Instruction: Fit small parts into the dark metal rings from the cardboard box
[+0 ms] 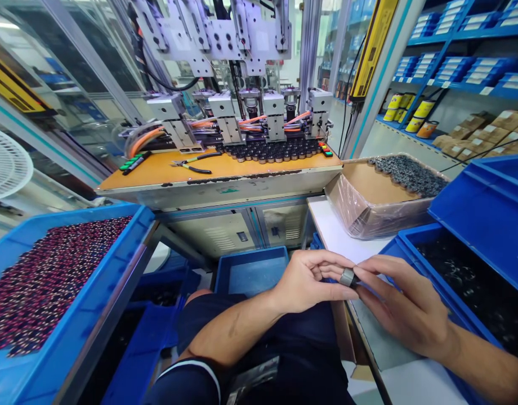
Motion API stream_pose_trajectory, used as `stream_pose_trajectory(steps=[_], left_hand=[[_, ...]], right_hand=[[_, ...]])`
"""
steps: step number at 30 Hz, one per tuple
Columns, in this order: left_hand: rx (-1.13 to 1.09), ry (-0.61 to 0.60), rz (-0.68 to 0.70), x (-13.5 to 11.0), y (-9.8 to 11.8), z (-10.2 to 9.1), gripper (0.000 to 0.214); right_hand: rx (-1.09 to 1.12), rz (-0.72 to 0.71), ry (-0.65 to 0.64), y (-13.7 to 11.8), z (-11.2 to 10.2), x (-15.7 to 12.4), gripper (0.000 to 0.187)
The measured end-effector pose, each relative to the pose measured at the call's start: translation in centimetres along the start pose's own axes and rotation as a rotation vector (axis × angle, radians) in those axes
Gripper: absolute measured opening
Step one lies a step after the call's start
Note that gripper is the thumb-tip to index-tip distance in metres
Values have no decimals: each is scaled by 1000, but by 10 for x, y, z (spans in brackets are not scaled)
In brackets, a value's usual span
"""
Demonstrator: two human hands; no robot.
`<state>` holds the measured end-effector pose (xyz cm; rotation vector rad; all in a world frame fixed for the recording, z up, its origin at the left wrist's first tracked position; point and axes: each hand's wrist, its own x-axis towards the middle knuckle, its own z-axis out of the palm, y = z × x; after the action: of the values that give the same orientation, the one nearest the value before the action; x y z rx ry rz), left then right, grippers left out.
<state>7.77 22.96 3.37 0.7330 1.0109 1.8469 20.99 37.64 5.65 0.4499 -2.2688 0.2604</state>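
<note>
A small metal ring (348,277) is held between both hands above the lap, at the near edge of the white desk (335,233). The left hand (312,281) is closed on it from the left, thumb under and forefinger over; the right hand (400,304) is pinched on it from the right by its fingertips (360,278). The ring lies exactly between the two grips, so neither hand is nearer; its short axis appears to run roughly left to right, from one grip to the other. Its surface is seen as dull grey, smooth and hard, a squat cylinder in shape.

To the right, a blue plastic bin (411,239) of dark, glinting parts is set just beside the right hand. To the left, a blue tray (94,281) filled with small red-and-dark pieces is seen. Further off, a film-lined carton (356,180) of grey rings stands on the desk. Beyond, pliers (195,163) lie on an orange bench top (157,171) before a machine (242,112) of pale metal blocks and orange hoses.
</note>
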Motion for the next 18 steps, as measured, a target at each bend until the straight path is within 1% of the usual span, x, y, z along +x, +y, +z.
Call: stream_pose_trajectory(steps=[6,9,14,16,18], left_hand=[[-34,4,-15,0,-1,-1,45],[-49,13,-20,0,0,-2,45],[-19,35,-89,-1,1,-2,47],[5,35,-117,-2,1,-4,49],[8,25,-135,-3,1,-5,50]], right_hand=[[5,-19,12,-1,1,1,37],[-1,-32,-3,-2,1,1,33],[-7,-13,-41,-2,0,-1,33],[-33,-35,-52,-2,0,-2,30],[-74,-94,-64,-2,-1,-4,27]])
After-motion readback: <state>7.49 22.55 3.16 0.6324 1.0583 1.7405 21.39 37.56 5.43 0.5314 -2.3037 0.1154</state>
